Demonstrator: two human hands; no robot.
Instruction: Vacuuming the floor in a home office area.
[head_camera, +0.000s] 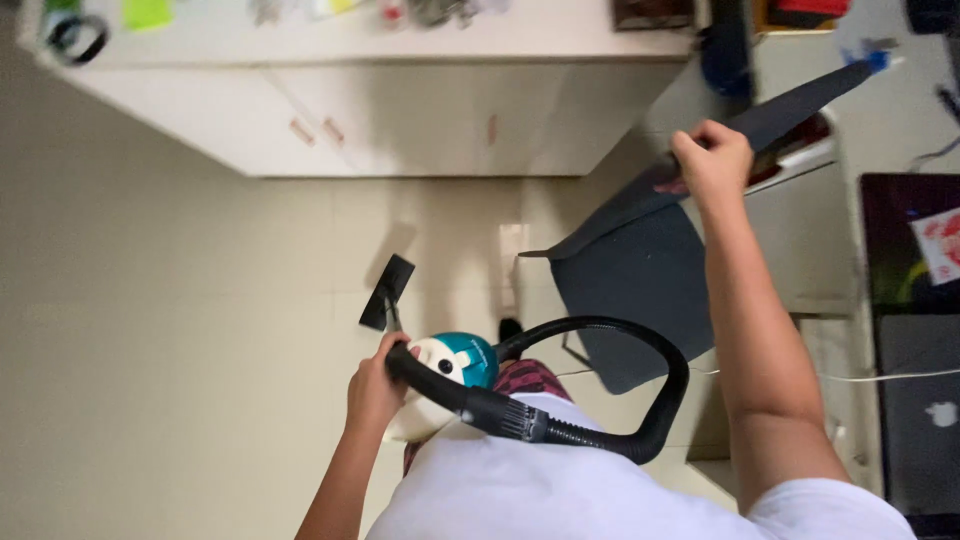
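Note:
My left hand grips the black handle of a vacuum hose, which curves in a loop in front of my white shirt. Just beyond that hand sits the teal and white vacuum body. The black floor nozzle rests on the pale tiled floor a little farther out. My right hand is stretched forward and closed on the top edge of a dark grey chair's backrest. The chair's seat lies between my two arms.
White cabinets with small handles run along the far side, with small items on top. To the right stands a desk with a grey laptop, a dark screen and a white cable. Pale floor tiles spread to the left.

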